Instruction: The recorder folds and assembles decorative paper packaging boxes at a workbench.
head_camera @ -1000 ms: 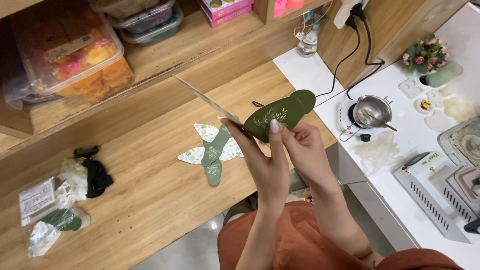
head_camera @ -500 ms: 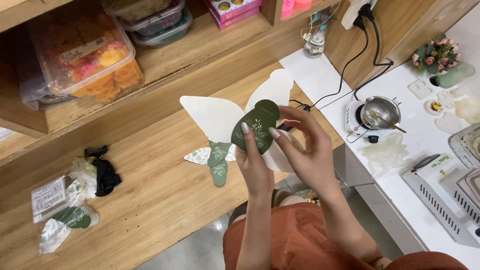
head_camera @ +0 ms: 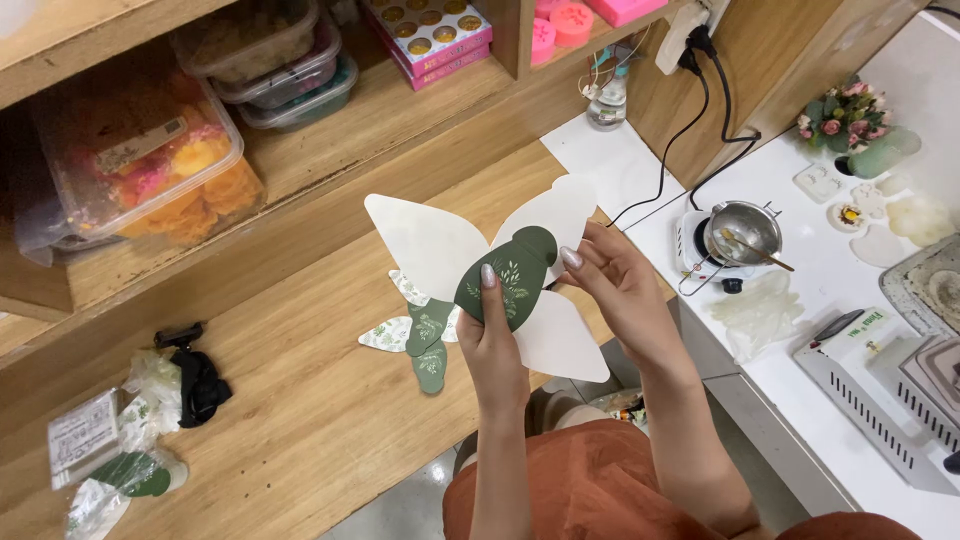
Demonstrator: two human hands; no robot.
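I hold up a flat card cut-out [head_camera: 440,245] with white petal-shaped flaps and a dark green flap [head_camera: 512,280] printed with pale leaves, folded over its middle. My left hand [head_camera: 490,345] grips it from below, thumb pressed on the green flap. My right hand [head_camera: 615,285] holds the right side, fingertips on the green flap's upper edge. Under it, a second similar cut-out [head_camera: 420,335] in green and white lies flat on the wooden desk [head_camera: 300,420].
Plastic bags and a black clip [head_camera: 195,375] lie at the desk's left. Clear boxes [head_camera: 140,165] and a pink tray [head_camera: 425,30] sit on the shelf behind. On the white counter at right: a small metal pot on a warmer [head_camera: 745,235], cables, a flower bunch [head_camera: 845,115], a machine [head_camera: 900,400].
The cut-out was edge-on and looked like a green leaf a second ago; it has been turned to face me, its white flaps spread out and the green flap folded onto the middle.
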